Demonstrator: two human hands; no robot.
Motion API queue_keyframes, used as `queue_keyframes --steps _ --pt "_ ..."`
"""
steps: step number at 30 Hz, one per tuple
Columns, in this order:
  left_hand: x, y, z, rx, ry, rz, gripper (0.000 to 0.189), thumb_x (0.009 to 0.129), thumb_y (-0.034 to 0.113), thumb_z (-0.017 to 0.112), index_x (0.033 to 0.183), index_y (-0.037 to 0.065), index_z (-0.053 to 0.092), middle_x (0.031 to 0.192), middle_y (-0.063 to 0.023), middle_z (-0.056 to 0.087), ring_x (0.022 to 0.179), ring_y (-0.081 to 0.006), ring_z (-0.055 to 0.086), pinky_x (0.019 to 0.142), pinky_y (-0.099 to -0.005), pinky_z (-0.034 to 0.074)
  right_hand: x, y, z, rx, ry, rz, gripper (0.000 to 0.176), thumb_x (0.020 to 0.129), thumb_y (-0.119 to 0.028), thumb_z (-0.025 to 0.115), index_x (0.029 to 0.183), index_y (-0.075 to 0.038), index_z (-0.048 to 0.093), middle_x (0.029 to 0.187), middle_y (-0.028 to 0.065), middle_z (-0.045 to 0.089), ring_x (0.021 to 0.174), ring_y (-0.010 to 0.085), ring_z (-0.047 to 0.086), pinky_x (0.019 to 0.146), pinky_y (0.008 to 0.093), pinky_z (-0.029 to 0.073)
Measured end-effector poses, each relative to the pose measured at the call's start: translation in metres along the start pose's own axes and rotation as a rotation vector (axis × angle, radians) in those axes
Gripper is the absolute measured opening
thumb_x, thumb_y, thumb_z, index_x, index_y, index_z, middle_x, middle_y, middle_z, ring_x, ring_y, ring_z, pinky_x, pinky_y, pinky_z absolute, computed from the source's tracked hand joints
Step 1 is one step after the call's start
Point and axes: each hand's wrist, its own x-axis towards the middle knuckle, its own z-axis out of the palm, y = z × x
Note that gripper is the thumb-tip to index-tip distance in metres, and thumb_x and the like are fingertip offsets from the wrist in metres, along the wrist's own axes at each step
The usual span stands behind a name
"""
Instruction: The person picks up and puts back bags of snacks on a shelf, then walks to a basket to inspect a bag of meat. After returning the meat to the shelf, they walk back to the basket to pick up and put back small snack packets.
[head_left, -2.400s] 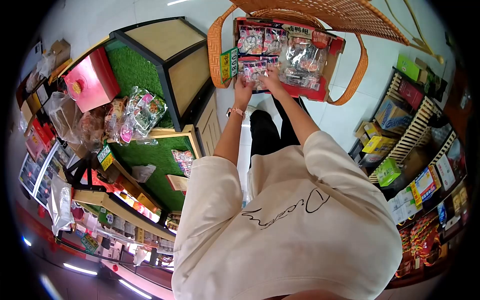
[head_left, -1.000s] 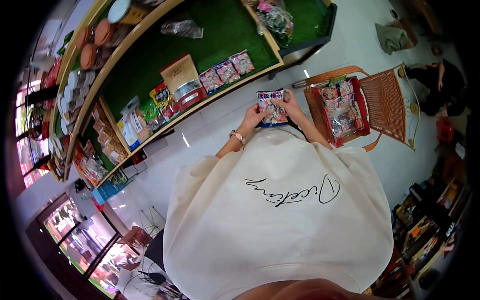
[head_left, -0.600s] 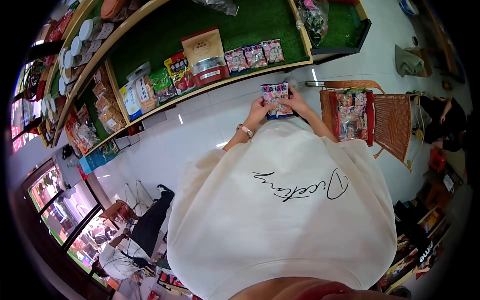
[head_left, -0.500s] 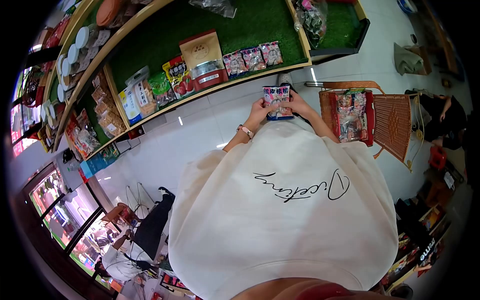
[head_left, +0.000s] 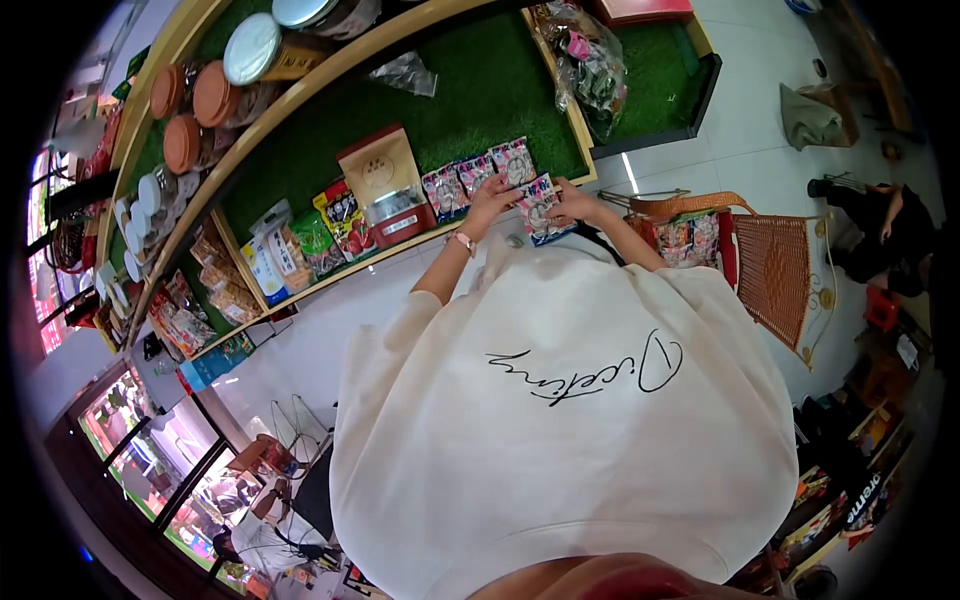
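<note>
You stand on glossy pale floor tiles (head_left: pixel 750 90) at a wood-edged shelf (head_left: pixel 480 90) lined with green fake turf. Your right hand (head_left: pixel 574 204) pinches a shiny pink-and-blue snack packet (head_left: pixel 540 206) at the shelf's front edge, beside a row of similar packets (head_left: pixel 478 173); its print is unreadable. Your left hand (head_left: pixel 492 196) curls at the packet's left edge, though you cannot tell whether it grips.

Orange-lidded jars (head_left: pixel 184 142) at ten o'clock; a brown stand-up pouch (head_left: pixel 383 185) on green turf (head_left: pixel 480 90) at twelve; a wicker chair (head_left: pixel 776 275) at three, a seated person (head_left: pixel 882 228) beyond.
</note>
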Motion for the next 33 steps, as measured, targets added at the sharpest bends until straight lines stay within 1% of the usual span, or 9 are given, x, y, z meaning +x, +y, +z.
queue_keyframes --steps 3,6,10,14,18,24,28,29,33 --pt "0.043 0.024 -0.010 0.038 -0.114 -0.111 0.041 0.078 0.011 0.064 0.116 0.007 0.050 0.098 -0.0065 0.060 0.090 -0.0134 0.056 0.075 -0.0275 0.046 0.015 -0.020 -0.022 -0.065 -0.018 0.078 0.079 0.060 -0.006 0.071 0.125 0.001 0.025 0.094 0.0141 0.055 0.067 0.0172 0.058 0.050 0.0265 0.049" --pt "0.084 0.033 -0.005 0.259 -0.233 0.106 0.036 0.077 0.008 0.064 0.110 0.001 0.053 0.098 -0.0089 0.061 0.087 -0.0156 0.058 0.075 -0.0273 0.048 0.032 -0.036 -0.043 0.001 0.021 0.063 0.080 0.060 -0.006 0.071 0.125 -0.001 0.026 0.089 0.0134 0.056 0.066 0.0163 0.058 0.048 0.0267 0.048" --pt "0.135 0.050 0.002 0.301 -0.302 0.115 0.029 0.076 0.006 0.064 0.103 -0.001 0.057 0.094 -0.0105 0.062 0.083 -0.0153 0.059 0.074 -0.0272 0.048 0.067 -0.028 -0.075 -0.013 0.116 -0.106 0.076 0.060 -0.005 0.070 0.124 -0.001 0.029 0.091 0.0143 0.056 0.068 0.0181 0.058 0.051 0.0285 0.049" --pt "0.187 0.047 0.008 0.477 -0.190 0.003 0.021 0.080 0.004 0.059 0.100 -0.002 0.056 0.085 -0.0070 0.062 0.076 -0.0096 0.057 0.066 -0.0235 0.047 0.089 -0.020 -0.086 0.158 0.292 -0.057 0.071 0.062 -0.004 0.067 0.123 -0.001 0.031 0.100 0.0175 0.056 0.075 0.0200 0.059 0.056 0.0298 0.049" --pt "0.205 0.037 0.016 0.713 -0.054 0.102 0.023 0.079 0.013 0.059 0.102 0.009 0.059 0.082 -0.0121 0.064 0.071 -0.0194 0.061 0.062 -0.0323 0.047 0.105 -0.005 -0.086 -0.067 0.475 -0.132 0.067 0.068 -0.010 0.065 0.124 -0.001 0.031 0.101 0.0179 0.056 0.083 0.0229 0.058 0.073 0.0308 0.047" --pt "0.214 0.031 0.027 0.848 -0.031 -0.100 0.025 0.077 0.012 0.060 0.102 0.013 0.060 0.092 -0.0113 0.063 0.080 -0.0245 0.061 0.070 -0.0358 0.049 0.090 0.010 -0.092 -0.185 0.246 -0.014 0.060 0.073 -0.016 0.065 0.123 -0.005 0.034 0.107 0.0164 0.055 0.096 0.0234 0.055 0.082 0.0318 0.042" --pt "0.200 0.025 0.039 1.411 0.177 0.213 0.022 0.078 0.019 0.060 0.100 0.017 0.062 0.091 -0.0097 0.064 0.081 -0.0243 0.060 0.076 -0.0388 0.046 0.083 0.031 -0.095 -0.173 0.245 -0.021 0.053 0.073 -0.017 0.066 0.118 -0.005 0.040 0.105 0.0144 0.057 0.099 0.0244 0.055 0.083 0.0322 0.043" --pt "0.201 0.022 0.041 1.386 0.171 0.139 0.022 0.078 0.023 0.060 0.099 0.021 0.063 0.091 -0.0059 0.064 0.090 -0.0248 0.058 0.086 -0.0430 0.041 0.084 0.039 -0.095 -0.209 0.241 -0.036 0.050 0.073 -0.016 0.065 0.116 -0.004 0.041 0.104 0.0142 0.057 0.099 0.0244 0.055 0.083 0.0323 0.043" --pt "0.203 0.016 0.046 1.282 0.153 -0.015 0.021 0.076 0.021 0.060 0.096 0.021 0.063 0.090 -0.0054 0.065 0.091 -0.0255 0.058 0.083 -0.0419 0.043 0.084 0.057 -0.093 -0.210 0.180 -0.075 0.041 0.075 -0.012 0.062 0.111 -0.002 0.046 0.105 0.0139 0.057 0.099 0.0234 0.055 0.083 0.0318 0.043"
